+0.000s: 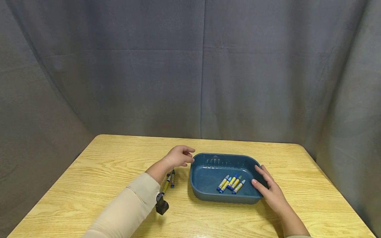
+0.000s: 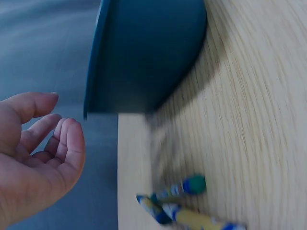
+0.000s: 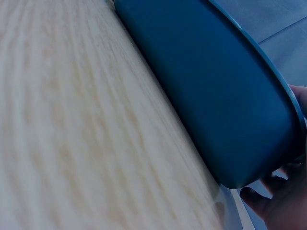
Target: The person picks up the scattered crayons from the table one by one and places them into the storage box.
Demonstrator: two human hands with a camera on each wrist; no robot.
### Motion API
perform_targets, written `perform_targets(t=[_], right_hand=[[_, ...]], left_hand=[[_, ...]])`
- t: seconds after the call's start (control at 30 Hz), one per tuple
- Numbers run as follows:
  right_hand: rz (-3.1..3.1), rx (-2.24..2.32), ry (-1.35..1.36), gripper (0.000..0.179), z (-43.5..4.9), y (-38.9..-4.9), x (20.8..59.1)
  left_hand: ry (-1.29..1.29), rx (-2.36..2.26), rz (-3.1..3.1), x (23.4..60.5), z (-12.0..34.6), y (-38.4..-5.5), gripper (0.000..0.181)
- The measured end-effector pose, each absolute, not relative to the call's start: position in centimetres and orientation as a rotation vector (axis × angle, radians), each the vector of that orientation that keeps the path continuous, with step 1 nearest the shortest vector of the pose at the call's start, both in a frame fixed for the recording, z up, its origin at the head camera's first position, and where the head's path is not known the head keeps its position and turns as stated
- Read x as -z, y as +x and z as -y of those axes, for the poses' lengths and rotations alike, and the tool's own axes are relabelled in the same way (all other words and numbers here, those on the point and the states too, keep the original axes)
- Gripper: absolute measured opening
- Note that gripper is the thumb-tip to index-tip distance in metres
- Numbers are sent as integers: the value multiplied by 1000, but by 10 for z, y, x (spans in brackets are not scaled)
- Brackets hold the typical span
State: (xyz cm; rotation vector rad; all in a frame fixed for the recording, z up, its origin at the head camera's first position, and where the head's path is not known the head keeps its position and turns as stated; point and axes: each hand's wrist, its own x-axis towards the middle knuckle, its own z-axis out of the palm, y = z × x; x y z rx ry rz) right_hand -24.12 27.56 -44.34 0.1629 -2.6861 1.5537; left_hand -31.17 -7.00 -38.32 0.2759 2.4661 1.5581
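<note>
"What's the setting?"

"Grey cloth (image 1: 148,82) hangs behind a wood-grain table (image 1: 119,158). My blue tray (image 1: 205,178) sits right of centre, with five crayons (image 1: 233,182) inside."

"And your hands?"

"My right hand (image 1: 273,193) grips the tray's right end, thumb over the rim. My left hand (image 1: 178,156) is empty, fingers loosely bent, just beside the left end."

"How will it all handle?"

"The tray looks stiff and smooth, maybe slippery; I'd hold the rim. Crayons seem light, apt to roll or snap: pinch mid-barrel."

"Anything in the way?"

"My left forearm partly covers the loose crayons (image 1: 172,181)."
</note>
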Motion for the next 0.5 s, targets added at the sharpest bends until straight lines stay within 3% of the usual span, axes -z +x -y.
perform_targets(t=[0.5], right_hand=[[2673,-1555,159,64,-275,-241,444]], left_hand=[[59,-1538,-2507,414,119,-315,44]])
